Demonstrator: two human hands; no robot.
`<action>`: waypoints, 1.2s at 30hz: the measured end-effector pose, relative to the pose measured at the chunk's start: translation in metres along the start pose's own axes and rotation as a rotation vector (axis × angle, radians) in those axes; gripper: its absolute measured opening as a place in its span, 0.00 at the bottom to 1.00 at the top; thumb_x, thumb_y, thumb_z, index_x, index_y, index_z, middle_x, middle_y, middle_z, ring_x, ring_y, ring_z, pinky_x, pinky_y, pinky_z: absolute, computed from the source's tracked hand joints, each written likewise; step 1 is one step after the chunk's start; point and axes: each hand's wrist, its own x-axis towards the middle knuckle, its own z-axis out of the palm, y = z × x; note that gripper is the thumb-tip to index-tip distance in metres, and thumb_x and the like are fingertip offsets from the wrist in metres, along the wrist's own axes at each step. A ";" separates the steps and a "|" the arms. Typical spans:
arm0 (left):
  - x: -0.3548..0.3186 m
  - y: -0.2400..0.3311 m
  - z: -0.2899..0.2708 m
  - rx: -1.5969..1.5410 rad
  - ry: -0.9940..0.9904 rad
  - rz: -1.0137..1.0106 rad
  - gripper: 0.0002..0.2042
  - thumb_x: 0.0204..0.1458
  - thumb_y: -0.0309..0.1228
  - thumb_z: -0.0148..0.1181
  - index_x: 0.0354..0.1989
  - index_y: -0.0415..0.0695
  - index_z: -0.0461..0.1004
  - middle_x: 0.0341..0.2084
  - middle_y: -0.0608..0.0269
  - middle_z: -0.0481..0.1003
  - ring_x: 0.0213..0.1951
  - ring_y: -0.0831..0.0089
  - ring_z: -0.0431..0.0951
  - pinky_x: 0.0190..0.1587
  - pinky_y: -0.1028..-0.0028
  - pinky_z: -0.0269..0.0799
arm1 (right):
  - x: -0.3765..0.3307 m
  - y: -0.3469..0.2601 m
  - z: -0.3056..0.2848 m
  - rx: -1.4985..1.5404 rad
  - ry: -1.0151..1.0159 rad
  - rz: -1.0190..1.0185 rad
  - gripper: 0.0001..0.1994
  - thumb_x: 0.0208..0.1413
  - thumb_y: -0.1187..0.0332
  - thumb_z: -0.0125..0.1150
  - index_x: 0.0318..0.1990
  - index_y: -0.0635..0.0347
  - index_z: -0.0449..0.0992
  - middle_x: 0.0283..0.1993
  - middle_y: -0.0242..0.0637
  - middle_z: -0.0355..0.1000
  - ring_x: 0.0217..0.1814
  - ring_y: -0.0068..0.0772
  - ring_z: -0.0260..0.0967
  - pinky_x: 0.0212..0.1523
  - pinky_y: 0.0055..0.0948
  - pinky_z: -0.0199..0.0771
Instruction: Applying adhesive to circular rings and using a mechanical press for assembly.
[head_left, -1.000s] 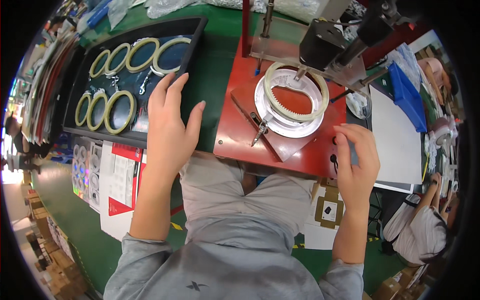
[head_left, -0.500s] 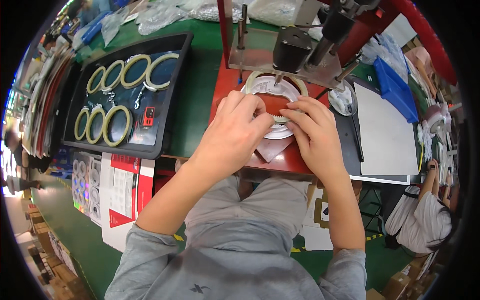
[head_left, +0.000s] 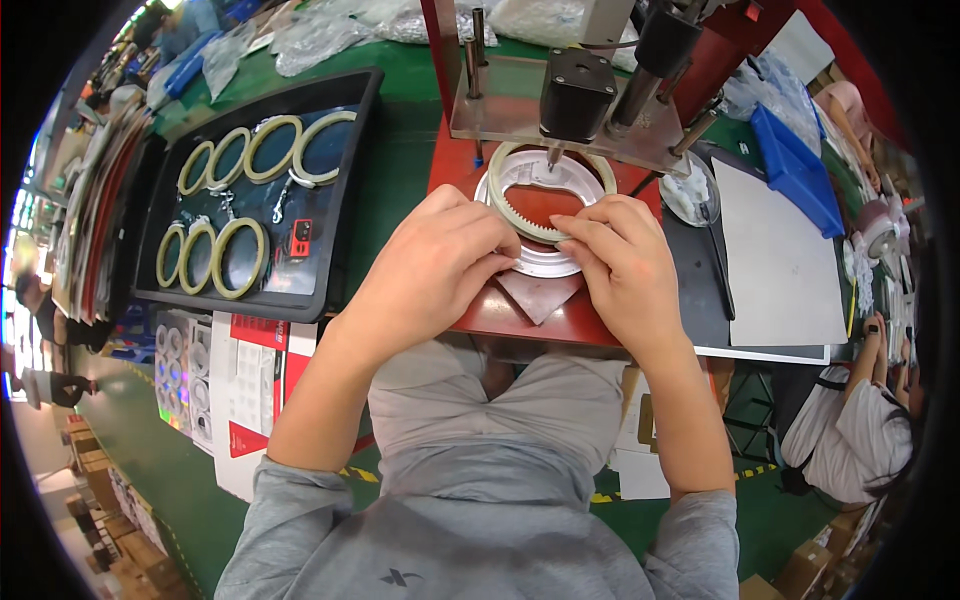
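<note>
Both hands are seating a toothed ring (head_left: 548, 190) on the red fixture — the left hand (head_left: 430, 270) curled over its near-left rim, the right hand (head_left: 620, 262) pinching the near-right edge. Next likely needs even downward pressure. Fingertips hide the near rim; beyond them, the black motor (head_left: 577, 95) covers the far side.

Bright, even overhead light fills the scene, with no harsh glare. Soft shadows fall beneath the left hand (head_left: 430, 270) and right hand (head_left: 620, 270) onto the red metal base plate (head_left: 510, 315). The centre is sharp; the toothed cream plastic ring (head_left: 530, 200) reads clearly. Fisheye distortion bends the black plastic tray (head_left: 345, 200) and the green surface (head_left: 400, 150) toward a dark circular rim, where detail smears and softens.
</note>
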 end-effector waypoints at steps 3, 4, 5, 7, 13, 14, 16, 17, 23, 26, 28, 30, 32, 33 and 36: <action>0.000 -0.005 0.000 -0.018 -0.031 -0.022 0.06 0.50 0.21 0.68 0.35 0.41 0.77 0.32 0.60 0.79 0.39 0.58 0.74 0.46 0.64 0.71 | -0.001 -0.001 0.003 -0.014 0.011 0.003 0.11 0.49 0.73 0.73 0.42 0.58 0.84 0.40 0.34 0.75 0.50 0.42 0.73 0.49 0.41 0.73; 0.000 -0.007 0.000 -0.033 -0.049 -0.025 0.06 0.50 0.22 0.68 0.34 0.40 0.78 0.32 0.60 0.79 0.38 0.57 0.74 0.45 0.64 0.72 | -0.001 -0.001 0.003 -0.012 0.008 0.005 0.11 0.49 0.73 0.73 0.42 0.58 0.84 0.40 0.34 0.75 0.50 0.42 0.73 0.49 0.41 0.73; 0.000 -0.008 0.000 -0.049 -0.066 -0.030 0.05 0.50 0.22 0.68 0.33 0.40 0.78 0.32 0.59 0.79 0.38 0.57 0.74 0.44 0.64 0.72 | -0.001 -0.002 0.002 -0.010 0.004 0.003 0.11 0.49 0.74 0.73 0.42 0.58 0.84 0.40 0.34 0.75 0.50 0.43 0.73 0.49 0.41 0.74; 0.003 -0.009 -0.004 -0.044 -0.096 -0.028 0.05 0.50 0.22 0.69 0.33 0.40 0.78 0.32 0.59 0.79 0.38 0.57 0.75 0.43 0.64 0.72 | 0.000 -0.003 0.001 -0.004 -0.007 0.003 0.11 0.49 0.74 0.73 0.42 0.58 0.84 0.40 0.35 0.75 0.50 0.43 0.73 0.49 0.41 0.74; -0.001 -0.014 -0.001 -0.074 -0.058 0.046 0.05 0.49 0.22 0.69 0.34 0.40 0.81 0.36 0.59 0.79 0.40 0.57 0.75 0.44 0.62 0.73 | 0.001 -0.004 0.000 -0.003 -0.019 0.010 0.12 0.48 0.76 0.73 0.42 0.59 0.84 0.41 0.36 0.75 0.50 0.43 0.73 0.49 0.41 0.75; -0.005 -0.008 -0.001 0.013 -0.016 0.054 0.06 0.49 0.23 0.69 0.36 0.40 0.82 0.39 0.58 0.79 0.42 0.56 0.76 0.46 0.62 0.74 | 0.001 -0.004 -0.001 -0.010 -0.024 0.007 0.12 0.48 0.76 0.73 0.42 0.59 0.84 0.41 0.36 0.75 0.50 0.43 0.74 0.49 0.40 0.75; -0.014 -0.001 0.003 0.093 0.022 0.055 0.08 0.49 0.23 0.70 0.38 0.40 0.83 0.43 0.57 0.79 0.43 0.55 0.77 0.47 0.61 0.75 | 0.001 -0.003 -0.002 -0.014 -0.037 0.009 0.13 0.48 0.76 0.73 0.43 0.60 0.84 0.41 0.36 0.76 0.50 0.43 0.74 0.49 0.40 0.75; -0.020 0.000 0.006 0.156 0.037 0.063 0.10 0.49 0.23 0.70 0.41 0.41 0.83 0.45 0.56 0.78 0.47 0.53 0.77 0.49 0.61 0.75 | 0.002 -0.002 -0.001 -0.011 -0.037 -0.002 0.13 0.48 0.76 0.73 0.43 0.60 0.84 0.41 0.36 0.76 0.49 0.43 0.74 0.49 0.40 0.75; -0.034 0.007 0.022 0.189 0.121 -0.004 0.18 0.49 0.24 0.71 0.50 0.39 0.79 0.50 0.55 0.78 0.56 0.54 0.79 0.55 0.61 0.78 | 0.005 -0.001 -0.002 -0.035 -0.061 -0.032 0.13 0.47 0.76 0.73 0.43 0.59 0.85 0.41 0.36 0.77 0.49 0.44 0.74 0.50 0.41 0.75; -0.035 0.004 0.025 0.126 0.151 -0.003 0.18 0.49 0.23 0.70 0.50 0.39 0.79 0.49 0.55 0.78 0.57 0.54 0.79 0.56 0.61 0.77 | 0.004 -0.001 -0.004 -0.062 -0.076 -0.037 0.14 0.48 0.76 0.73 0.44 0.58 0.85 0.41 0.36 0.77 0.49 0.44 0.74 0.51 0.41 0.75; -0.038 0.003 0.026 0.109 0.160 -0.018 0.18 0.49 0.23 0.70 0.51 0.40 0.80 0.51 0.55 0.78 0.57 0.54 0.78 0.57 0.60 0.77 | 0.003 0.000 -0.002 -0.070 -0.084 -0.047 0.14 0.48 0.74 0.73 0.45 0.57 0.86 0.41 0.35 0.77 0.49 0.42 0.74 0.51 0.39 0.73; -0.042 0.002 0.028 0.085 0.166 -0.029 0.19 0.49 0.23 0.70 0.52 0.40 0.80 0.52 0.55 0.77 0.57 0.54 0.78 0.58 0.60 0.76 | 0.001 -0.002 -0.001 -0.111 -0.066 -0.076 0.13 0.49 0.74 0.73 0.45 0.55 0.86 0.40 0.33 0.77 0.49 0.40 0.74 0.48 0.37 0.70; -0.047 0.001 0.032 0.124 0.163 -0.040 0.21 0.50 0.22 0.68 0.55 0.42 0.80 0.56 0.52 0.75 0.59 0.53 0.76 0.61 0.58 0.74 | 0.000 -0.008 -0.001 -0.125 -0.071 -0.083 0.13 0.49 0.73 0.73 0.45 0.55 0.86 0.40 0.32 0.77 0.48 0.39 0.74 0.47 0.36 0.69; -0.049 0.001 0.033 0.118 0.161 -0.043 0.21 0.50 0.22 0.68 0.55 0.42 0.80 0.56 0.52 0.75 0.59 0.53 0.76 0.61 0.58 0.74 | -0.001 -0.011 -0.001 -0.137 -0.069 -0.090 0.13 0.50 0.73 0.73 0.45 0.54 0.86 0.40 0.31 0.77 0.47 0.38 0.74 0.46 0.35 0.67; -0.054 0.006 0.037 0.148 0.205 -0.100 0.23 0.50 0.21 0.67 0.58 0.44 0.79 0.58 0.49 0.73 0.60 0.50 0.75 0.63 0.57 0.72 | -0.001 -0.018 0.000 -0.181 -0.050 -0.106 0.14 0.49 0.73 0.74 0.45 0.54 0.86 0.38 0.30 0.76 0.45 0.37 0.74 0.43 0.35 0.66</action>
